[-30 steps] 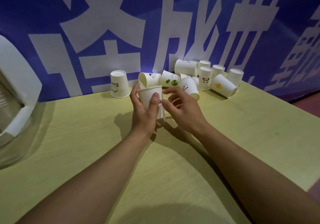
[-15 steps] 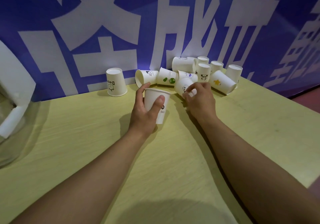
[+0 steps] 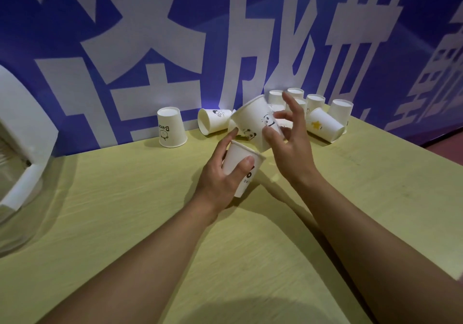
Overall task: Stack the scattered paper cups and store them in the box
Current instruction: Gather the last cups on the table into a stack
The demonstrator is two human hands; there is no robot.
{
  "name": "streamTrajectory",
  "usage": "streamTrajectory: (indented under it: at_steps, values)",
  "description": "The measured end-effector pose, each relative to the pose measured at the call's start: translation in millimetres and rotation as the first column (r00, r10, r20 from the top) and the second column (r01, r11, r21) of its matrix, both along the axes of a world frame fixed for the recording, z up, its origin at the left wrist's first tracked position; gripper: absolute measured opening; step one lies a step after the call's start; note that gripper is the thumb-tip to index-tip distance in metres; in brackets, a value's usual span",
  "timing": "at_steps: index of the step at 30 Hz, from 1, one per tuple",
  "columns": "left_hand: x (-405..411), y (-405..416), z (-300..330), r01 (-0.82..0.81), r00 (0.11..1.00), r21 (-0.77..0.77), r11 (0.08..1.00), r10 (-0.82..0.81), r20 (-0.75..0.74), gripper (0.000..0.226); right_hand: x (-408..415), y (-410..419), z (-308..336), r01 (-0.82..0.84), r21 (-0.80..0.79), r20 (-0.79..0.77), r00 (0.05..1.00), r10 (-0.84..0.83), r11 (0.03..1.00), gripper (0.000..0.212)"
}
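Observation:
My left hand (image 3: 220, 173) grips an upright white paper cup (image 3: 236, 159) with black lettering, just above the table. My right hand (image 3: 290, 148) holds a second white cup with panda prints (image 3: 253, 121), tilted, its base at the rim of the first cup. Behind them, several more white cups lie or stand upside down against the wall: one with a yellow star (image 3: 323, 124) on its side, one lying with its mouth toward me (image 3: 213, 121), and one upside down alone at the left (image 3: 170, 129).
The yellow-green table (image 3: 125, 198) runs to a blue wall banner with large white characters (image 3: 175, 35). A clear plastic box with white parts (image 3: 17, 148) sits at the left edge. The table's right edge drops to a reddish floor (image 3: 446, 148).
My right hand has picked the panda cup out of the pile and brought it back over the cup in my left hand. The left hand has stayed nearly in place.

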State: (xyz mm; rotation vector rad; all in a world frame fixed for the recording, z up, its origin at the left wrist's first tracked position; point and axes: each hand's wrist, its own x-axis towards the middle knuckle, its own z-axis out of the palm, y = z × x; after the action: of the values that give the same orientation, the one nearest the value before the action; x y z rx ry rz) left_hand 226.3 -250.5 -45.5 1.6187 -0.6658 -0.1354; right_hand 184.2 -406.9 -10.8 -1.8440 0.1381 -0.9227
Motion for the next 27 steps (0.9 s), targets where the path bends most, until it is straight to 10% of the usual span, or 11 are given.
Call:
streamTrajectory:
  at_steps: [13,27]
  values:
    - [1.7,-0.4,1.0,-0.107,0.992,-0.057,0.993,0.111,0.06,0.068,-7.1,7.5,-1.6,-0.117,-0.14,-0.175,0.98,0.091,0.983,0.032]
    - [-1.6,-6.4,-3.8,-0.164,0.98,-0.042,0.986,0.168,0.11,0.05,28.7,-147.1,9.0,0.313,-0.591,-0.341,0.739,-0.582,0.743,0.043]
